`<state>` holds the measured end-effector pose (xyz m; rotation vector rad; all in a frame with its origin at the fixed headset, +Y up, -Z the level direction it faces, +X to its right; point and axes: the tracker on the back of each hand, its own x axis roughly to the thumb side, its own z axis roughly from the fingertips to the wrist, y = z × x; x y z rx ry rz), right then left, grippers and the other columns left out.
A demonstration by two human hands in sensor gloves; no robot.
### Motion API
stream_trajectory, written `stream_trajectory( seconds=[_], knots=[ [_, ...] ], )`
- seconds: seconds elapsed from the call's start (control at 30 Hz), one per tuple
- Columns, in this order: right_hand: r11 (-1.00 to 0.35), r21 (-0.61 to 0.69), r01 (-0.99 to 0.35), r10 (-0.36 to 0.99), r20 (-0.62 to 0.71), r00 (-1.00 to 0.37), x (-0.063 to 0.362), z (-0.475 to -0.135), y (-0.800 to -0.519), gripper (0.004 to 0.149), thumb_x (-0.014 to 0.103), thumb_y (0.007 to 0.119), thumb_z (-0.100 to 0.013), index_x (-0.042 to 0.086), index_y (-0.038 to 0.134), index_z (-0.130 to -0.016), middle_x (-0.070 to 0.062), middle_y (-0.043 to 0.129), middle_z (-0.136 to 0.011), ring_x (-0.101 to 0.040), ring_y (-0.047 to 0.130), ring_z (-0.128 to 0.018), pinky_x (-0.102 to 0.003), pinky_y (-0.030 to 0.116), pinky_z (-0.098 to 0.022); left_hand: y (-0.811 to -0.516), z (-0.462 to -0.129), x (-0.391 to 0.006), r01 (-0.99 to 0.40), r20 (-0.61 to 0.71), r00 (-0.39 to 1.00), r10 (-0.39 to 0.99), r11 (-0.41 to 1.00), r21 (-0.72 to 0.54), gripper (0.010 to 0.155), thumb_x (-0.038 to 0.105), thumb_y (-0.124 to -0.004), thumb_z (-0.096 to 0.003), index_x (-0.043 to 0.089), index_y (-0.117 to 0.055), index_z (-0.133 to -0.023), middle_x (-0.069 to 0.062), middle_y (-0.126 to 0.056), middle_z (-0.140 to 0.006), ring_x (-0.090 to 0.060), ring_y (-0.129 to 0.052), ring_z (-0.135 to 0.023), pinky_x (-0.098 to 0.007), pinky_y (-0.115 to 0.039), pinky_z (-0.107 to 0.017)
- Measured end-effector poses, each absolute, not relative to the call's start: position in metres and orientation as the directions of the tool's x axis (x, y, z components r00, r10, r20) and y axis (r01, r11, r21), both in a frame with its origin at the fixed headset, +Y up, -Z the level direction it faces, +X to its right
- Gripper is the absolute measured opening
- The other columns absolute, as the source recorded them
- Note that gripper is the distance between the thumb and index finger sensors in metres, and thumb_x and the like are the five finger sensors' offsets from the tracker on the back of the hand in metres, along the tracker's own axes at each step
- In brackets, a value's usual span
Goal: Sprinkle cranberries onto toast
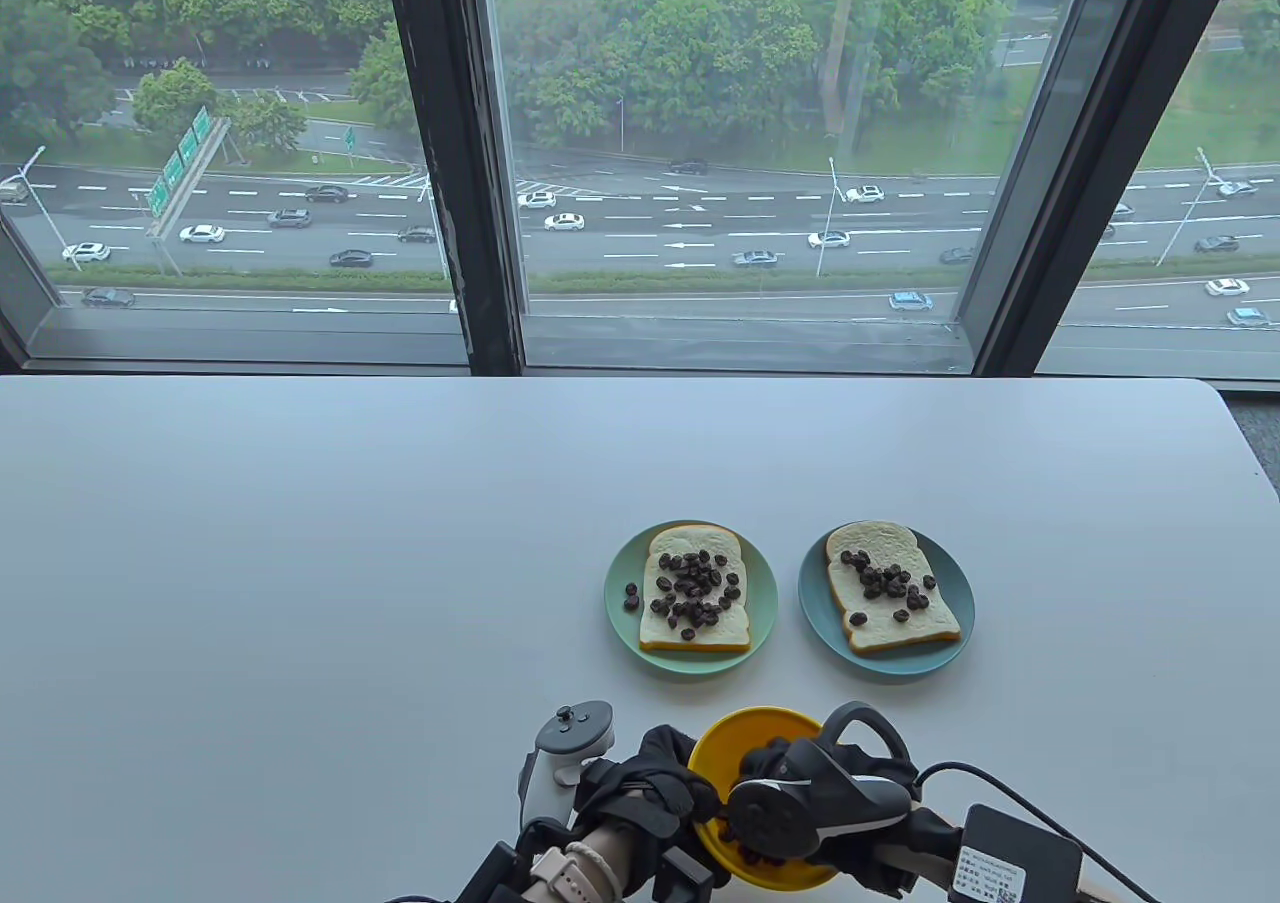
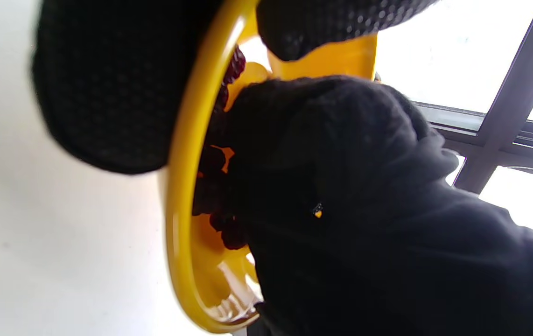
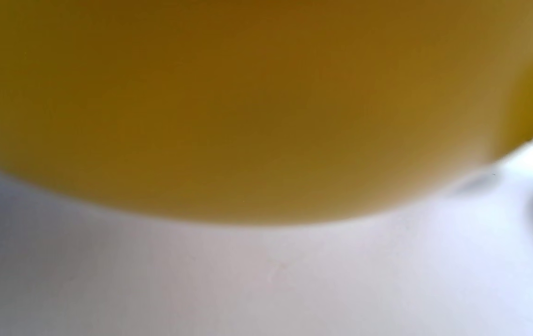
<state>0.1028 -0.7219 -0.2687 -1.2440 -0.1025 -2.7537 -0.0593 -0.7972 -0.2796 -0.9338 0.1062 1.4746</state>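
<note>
Two slices of toast lie on plates mid-table. The left toast (image 1: 695, 588) on the green plate (image 1: 622, 633) carries many dark cranberries. The right toast (image 1: 890, 588) on the blue plate (image 1: 815, 613) carries fewer. A yellow bowl (image 1: 745, 738) of cranberries (image 1: 750, 851) stands near the front edge. My left hand (image 1: 660, 778) grips its left rim; the left wrist view shows its fingers (image 2: 108, 84) outside the rim (image 2: 178, 186). My right hand (image 1: 770, 773) reaches into the bowl, fingers bunched on the cranberries (image 2: 213, 161). The right wrist view shows only the bowl's outer wall (image 3: 248, 102).
A few cranberries (image 1: 631, 595) lie on the green plate beside the left toast. A black box with a cable (image 1: 1020, 858) sits at my right wrist. The white table (image 1: 300, 593) ends at a dark window frame (image 1: 480, 243) at the back.
</note>
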Motion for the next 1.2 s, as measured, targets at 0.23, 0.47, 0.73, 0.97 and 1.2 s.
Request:
stream_trajectory(
  seconds=[0.23,0.47,0.73,0.97,1.2],
  knots=[
    [-0.997,0.061,-0.051,0.079,0.717,-0.693,0.123,-0.28,-0.7,0.032,0.031,0.088,-0.025,0.038,0.082,-0.056,0.007,0.086,-0.067,-0.017,0.097,-0.047,-0.01,0.098,-0.021,-0.801,-0.281,-0.063,-0.872,-0.609,0.155,0.778,-0.182,-0.454,0.053,0.018,-0.075,-0.0427,0.024,-0.042,-0.085,-0.017,-0.061,-0.072,-0.037,-0.077,-0.046,-0.038,-0.098,-0.02],
    [-0.972,0.082,-0.222,0.224,0.621,-0.751,0.155,-0.31,-0.666,0.032,0.03,0.088,-0.025,0.037,0.082,-0.056,0.007,0.086,-0.066,-0.017,0.097,-0.047,-0.011,0.098,-0.021,-0.802,-0.28,-0.063,-0.867,-0.612,0.169,0.773,-0.179,-0.465,0.053,0.018,-0.075,-0.0429,0.024,-0.042,-0.085,-0.017,-0.06,-0.072,-0.037,-0.077,-0.046,-0.038,-0.098,-0.021],
    [-0.973,-0.017,-0.232,0.218,0.283,-0.934,0.212,-0.421,-0.664,0.032,0.031,0.088,-0.026,0.038,0.082,-0.056,0.008,0.085,-0.068,-0.016,0.096,-0.048,-0.01,0.098,-0.023,-0.8,-0.281,-0.063,-0.859,-0.619,0.154,0.77,-0.205,-0.469,0.053,0.018,-0.075,-0.043,0.024,-0.042,-0.085,-0.017,-0.06,-0.072,-0.037,-0.077,-0.046,-0.038,-0.098,-0.021],
    [-0.986,-0.004,-0.164,0.164,-0.007,-0.986,0.249,-0.501,-0.711,0.032,0.031,0.088,-0.027,0.039,0.081,-0.057,0.009,0.084,-0.069,-0.016,0.095,-0.05,-0.01,0.098,-0.025,-0.804,-0.282,-0.068,-0.864,-0.636,0.154,0.756,-0.21,-0.458,0.054,0.018,-0.075,-0.0432,0.024,-0.042,-0.085,-0.017,-0.06,-0.072,-0.037,-0.077,-0.046,-0.038,-0.098,-0.021],
    [-0.995,0.008,-0.097,0.096,-0.076,-0.992,0.258,-0.516,-0.733,0.034,0.03,0.086,-0.03,0.039,0.08,-0.062,0.008,0.082,-0.073,-0.015,0.094,-0.055,-0.011,0.097,-0.029,-0.802,-0.281,-0.068,-0.86,-0.647,0.148,0.748,-0.225,-0.458,0.053,0.019,-0.074,-0.0435,0.024,-0.042,-0.085,-0.017,-0.06,-0.073,-0.037,-0.077,-0.046,-0.038,-0.098,-0.022]
  ],
)
